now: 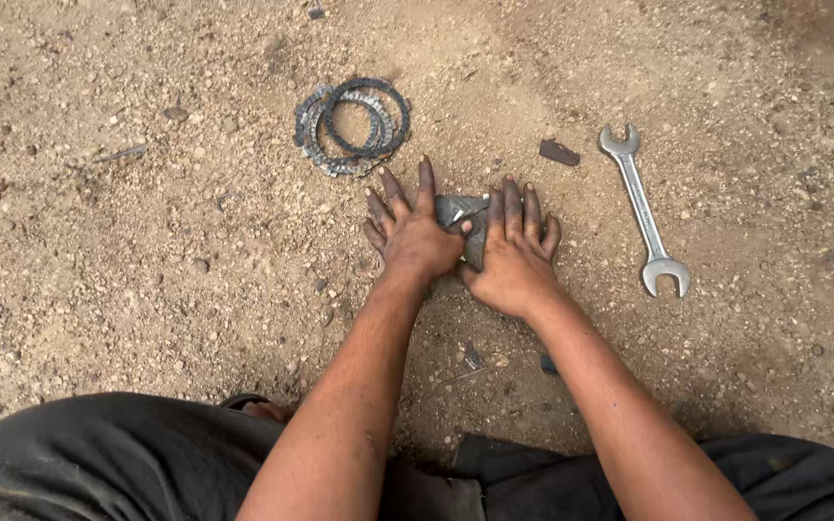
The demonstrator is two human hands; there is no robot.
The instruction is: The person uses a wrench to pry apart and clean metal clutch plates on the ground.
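**Both hands pressed on a grey metal piece on the ground**

Dark trousers (98, 453) fill the near edge of the view, below both forearms. Left hand (415, 236) lies flat, fingers spread, palm down on the dirt ground (127, 270), its thumb side touching a grey metal piece (463, 208). Right hand (514, 256) rests flat, fingers together, covering that piece's other side. Neither hand is closed around it. Beyond the left hand lies a stack of toothed rings (352, 125). Right of the right hand, apart, lies a double-ended wrench (644, 210).
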